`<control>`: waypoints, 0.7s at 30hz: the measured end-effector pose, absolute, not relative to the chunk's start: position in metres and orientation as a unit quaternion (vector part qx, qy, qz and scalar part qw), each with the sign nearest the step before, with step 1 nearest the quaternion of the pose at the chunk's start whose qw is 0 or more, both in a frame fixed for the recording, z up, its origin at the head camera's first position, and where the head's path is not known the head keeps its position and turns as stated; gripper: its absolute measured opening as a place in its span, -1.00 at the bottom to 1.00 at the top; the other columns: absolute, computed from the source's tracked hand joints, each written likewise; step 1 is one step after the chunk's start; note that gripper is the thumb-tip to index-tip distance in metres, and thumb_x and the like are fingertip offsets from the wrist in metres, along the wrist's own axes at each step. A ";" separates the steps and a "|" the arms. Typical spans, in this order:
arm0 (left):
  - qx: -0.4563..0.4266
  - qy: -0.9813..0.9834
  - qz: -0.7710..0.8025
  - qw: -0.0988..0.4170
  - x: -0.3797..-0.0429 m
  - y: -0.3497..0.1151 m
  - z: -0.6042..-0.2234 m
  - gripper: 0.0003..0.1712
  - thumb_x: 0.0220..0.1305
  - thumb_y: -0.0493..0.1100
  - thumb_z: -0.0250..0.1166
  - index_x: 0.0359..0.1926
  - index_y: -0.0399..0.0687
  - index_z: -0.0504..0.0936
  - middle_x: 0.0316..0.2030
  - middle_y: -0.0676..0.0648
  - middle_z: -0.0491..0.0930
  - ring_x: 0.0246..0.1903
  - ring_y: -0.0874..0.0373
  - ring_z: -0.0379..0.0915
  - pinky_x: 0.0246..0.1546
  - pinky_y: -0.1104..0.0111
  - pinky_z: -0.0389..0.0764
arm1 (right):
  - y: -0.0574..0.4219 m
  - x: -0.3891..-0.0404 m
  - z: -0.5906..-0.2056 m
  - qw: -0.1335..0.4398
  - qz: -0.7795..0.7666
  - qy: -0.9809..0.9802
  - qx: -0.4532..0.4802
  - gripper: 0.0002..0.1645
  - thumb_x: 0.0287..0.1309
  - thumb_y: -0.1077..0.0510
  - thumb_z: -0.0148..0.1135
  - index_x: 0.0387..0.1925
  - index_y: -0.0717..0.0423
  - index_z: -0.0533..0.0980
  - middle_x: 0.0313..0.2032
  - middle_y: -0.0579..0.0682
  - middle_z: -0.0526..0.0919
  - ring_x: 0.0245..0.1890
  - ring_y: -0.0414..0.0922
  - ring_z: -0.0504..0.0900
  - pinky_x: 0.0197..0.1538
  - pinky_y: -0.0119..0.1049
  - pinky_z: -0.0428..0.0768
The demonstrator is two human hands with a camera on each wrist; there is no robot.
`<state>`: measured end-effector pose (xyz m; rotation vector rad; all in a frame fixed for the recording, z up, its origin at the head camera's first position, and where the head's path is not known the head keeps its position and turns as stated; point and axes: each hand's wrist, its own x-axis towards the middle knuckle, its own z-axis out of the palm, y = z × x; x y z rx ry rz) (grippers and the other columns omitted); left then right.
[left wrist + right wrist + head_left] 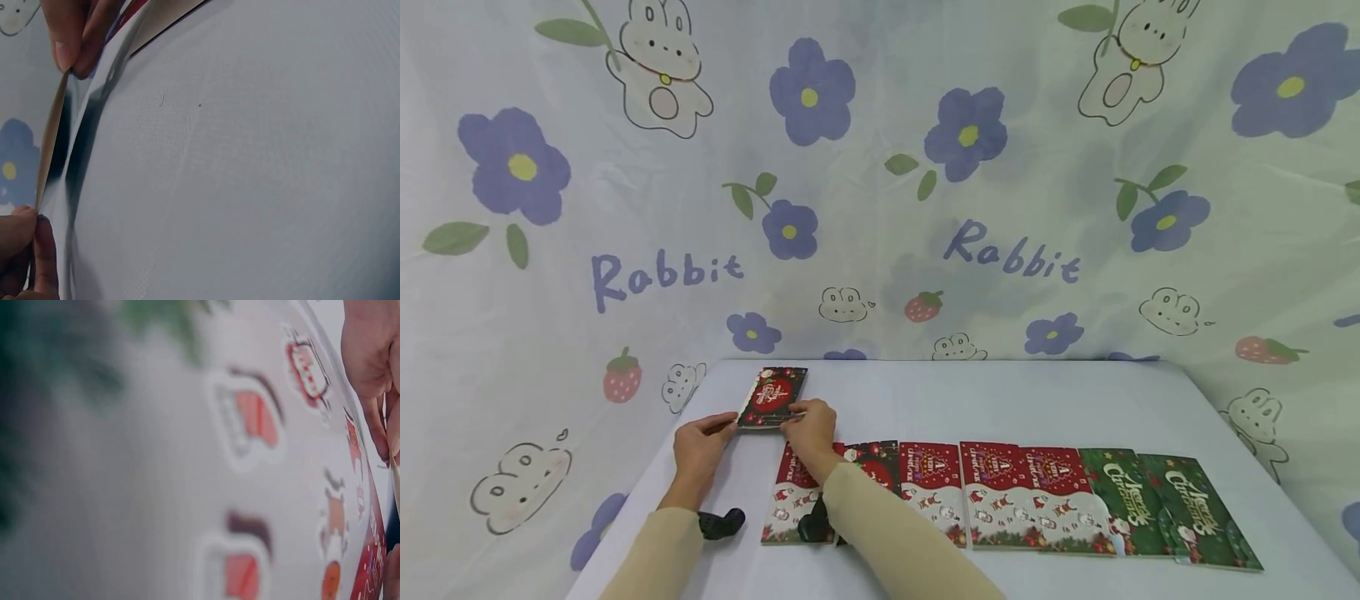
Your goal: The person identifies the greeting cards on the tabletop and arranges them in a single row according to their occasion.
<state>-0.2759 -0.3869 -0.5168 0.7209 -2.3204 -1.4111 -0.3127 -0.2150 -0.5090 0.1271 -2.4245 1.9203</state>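
Note:
A dark Christmas card booklet (pixel 769 395) with a red round emblem is at the far left of the table, its near edge between both hands. My left hand (pixel 702 454) pinches its lower left corner, and my right hand (pixel 811 433) grips its lower right side. In the left wrist view the booklet (pixel 52 140) appears edge-on, slightly off the white cloth, with the left hand (pixel 26 250) at one end and the right hand (pixel 81 34) at the other. The right wrist view catches part of a hand (pixel 369 356) at its right edge.
In a row nearer me lie several booklets: a red-and-white one (pixel 786 500) and a dark one (pixel 876 462) partly under the right arm, more red ones (pixel 996 492), and overlapping green ones (pixel 1198 508) at the right. Behind the white table (pixel 1000 400) hangs a printed curtain (pixel 880 167).

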 end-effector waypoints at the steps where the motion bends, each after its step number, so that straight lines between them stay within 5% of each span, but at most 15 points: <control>1: 0.252 -0.814 -0.497 0.167 -0.277 -0.387 -0.517 -0.68 0.47 -0.40 0.25 0.17 -0.34 0.69 0.22 -0.37 0.59 0.28 -0.24 0.42 0.26 -0.04 0.48 | -0.215 -0.314 -0.509 0.024 0.616 -0.786 0.043 -0.66 -0.05 0.46 0.59 -0.15 0.28 0.77 -0.36 0.00 0.72 -0.48 -0.33 0.64 -0.30 -0.42 0.63; 7: 0.255 -0.810 -0.501 0.165 -0.279 -0.386 -0.519 -0.69 0.46 -0.40 0.26 0.16 -0.36 0.70 0.22 -0.39 0.59 0.30 -0.26 0.39 0.32 -0.07 0.43 | -0.216 -0.318 -0.513 0.032 0.608 -0.791 0.050 -0.66 -0.06 0.46 0.60 -0.17 0.27 0.77 -0.51 -0.09 0.71 -0.51 -0.33 0.65 -0.27 -0.41 0.65; 21: 0.248 -0.810 -0.508 0.154 -0.283 -0.383 -0.518 -0.67 0.50 -0.38 0.21 0.19 -0.37 0.67 0.24 -0.40 0.56 0.32 -0.28 0.36 0.34 -0.09 0.41 | -0.217 -0.324 -0.519 0.047 0.586 -0.807 0.048 -0.66 -0.07 0.43 0.60 -0.16 0.27 0.77 -0.33 0.03 0.75 -0.44 -0.33 0.60 -0.23 -0.40 0.64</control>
